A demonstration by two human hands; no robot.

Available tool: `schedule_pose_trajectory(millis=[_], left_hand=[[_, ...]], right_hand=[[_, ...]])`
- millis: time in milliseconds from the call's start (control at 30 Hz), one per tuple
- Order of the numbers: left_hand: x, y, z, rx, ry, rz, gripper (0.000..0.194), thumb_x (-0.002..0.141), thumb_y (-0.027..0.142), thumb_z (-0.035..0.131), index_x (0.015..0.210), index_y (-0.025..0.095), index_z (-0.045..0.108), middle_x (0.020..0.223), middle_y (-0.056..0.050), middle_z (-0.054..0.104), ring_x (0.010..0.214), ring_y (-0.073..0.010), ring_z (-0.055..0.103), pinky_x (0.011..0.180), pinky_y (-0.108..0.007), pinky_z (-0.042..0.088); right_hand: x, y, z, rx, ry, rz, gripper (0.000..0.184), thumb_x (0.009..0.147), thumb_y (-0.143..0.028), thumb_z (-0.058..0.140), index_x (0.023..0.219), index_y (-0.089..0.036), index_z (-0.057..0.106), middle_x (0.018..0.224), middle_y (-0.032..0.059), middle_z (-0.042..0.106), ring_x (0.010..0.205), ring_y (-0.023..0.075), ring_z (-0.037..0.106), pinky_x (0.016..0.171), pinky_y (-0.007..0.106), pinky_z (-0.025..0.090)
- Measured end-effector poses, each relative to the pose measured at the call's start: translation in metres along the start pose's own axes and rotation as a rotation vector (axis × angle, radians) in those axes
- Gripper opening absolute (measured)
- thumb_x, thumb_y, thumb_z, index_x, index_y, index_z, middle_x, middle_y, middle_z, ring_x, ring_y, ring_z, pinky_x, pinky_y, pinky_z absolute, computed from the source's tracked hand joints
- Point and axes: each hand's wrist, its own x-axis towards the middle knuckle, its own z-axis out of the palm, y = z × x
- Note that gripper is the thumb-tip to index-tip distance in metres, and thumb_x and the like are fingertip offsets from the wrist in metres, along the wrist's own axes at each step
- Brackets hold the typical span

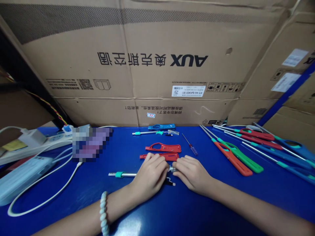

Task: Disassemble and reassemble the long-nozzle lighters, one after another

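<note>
My left hand and my right hand meet over the blue table, fingers closed on a small silver and clear lighter part. Most of that part is hidden by my fingers. From under my left hand a metal lighter tube with a teal collar sticks out to the left. A black piece with a pale tip and a thin wire shows below the fingers. Just beyond my hands lie two red lighter handle halves, one nearer and one farther.
A purple-handled screwdriver lies behind my right hand. Farther back are a blue handle half and another metal tube. Several long lighters, including a green one, lie right. A power bank and cables lie left; cardboard stands behind.
</note>
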Motion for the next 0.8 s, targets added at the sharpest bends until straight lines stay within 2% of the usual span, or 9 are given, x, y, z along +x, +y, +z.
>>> schedule_pose_trajectory(millis=[133,233,400,533,633,800], left_hand=[[0.002,-0.001,-0.006,-0.031,-0.005,-0.032,0.021,0.094,0.017,0.039,0.08,0.017,0.054,0.077,-0.003,0.058,0.074,-0.0181,0.046,0.069,-0.032,0.029],[0.004,-0.006,-0.011,-0.05,0.034,-0.061,0.018,0.095,0.018,0.041,0.088,0.018,0.057,0.083,-0.003,0.061,0.078,-0.0185,0.048,0.072,-0.032,0.031],[0.01,-0.018,-0.028,-0.053,0.052,-0.119,0.019,0.095,0.015,0.041,0.089,0.019,0.058,0.085,-0.001,0.063,0.078,-0.0179,0.051,0.071,-0.031,0.031],[0.009,-0.025,-0.047,-0.072,-0.042,-0.083,0.017,0.095,0.016,0.041,0.091,0.019,0.058,0.085,-0.001,0.062,0.078,-0.017,0.052,0.072,-0.03,0.033],[0.001,-0.028,-0.057,-0.052,-0.141,-0.074,0.016,0.095,0.017,0.043,0.09,0.02,0.058,0.086,-0.001,0.063,0.081,-0.0176,0.054,0.077,-0.031,0.035],[-0.013,-0.031,-0.064,-0.12,-0.319,-0.047,0.009,0.094,0.02,0.05,0.094,0.022,0.059,0.089,0.0,0.063,0.085,-0.0166,0.057,0.085,-0.032,0.038]], right_hand=[[0.003,-0.002,-0.004,0.021,-0.001,0.07,0.029,0.098,-0.029,0.034,0.088,-0.016,0.057,0.078,0.0077,0.061,0.071,0.0196,0.054,0.066,0.032,0.04],[0.004,-0.001,-0.006,0.072,-0.017,0.109,0.024,0.097,-0.029,0.038,0.089,-0.015,0.056,0.086,0.0097,0.061,0.076,0.0209,0.053,0.07,0.034,0.042],[0.004,0.003,-0.007,0.216,-0.064,0.104,0.016,0.097,-0.026,0.042,0.095,-0.016,0.054,0.105,0.0121,0.063,0.097,0.0228,0.056,0.084,0.038,0.046],[0.006,0.002,-0.009,0.256,-0.11,0.088,0.014,0.097,-0.024,0.042,0.094,-0.017,0.054,0.105,0.0113,0.064,0.101,0.0235,0.056,0.09,0.041,0.045],[0.007,0.002,-0.011,0.255,-0.103,0.102,0.016,0.097,-0.025,0.041,0.096,-0.016,0.054,0.096,0.0105,0.064,0.094,0.0233,0.057,0.085,0.04,0.046],[0.005,0.002,-0.012,0.196,-0.102,0.127,0.023,0.098,-0.027,0.036,0.088,-0.016,0.053,0.082,0.0075,0.061,0.078,0.0203,0.054,0.075,0.035,0.044]])
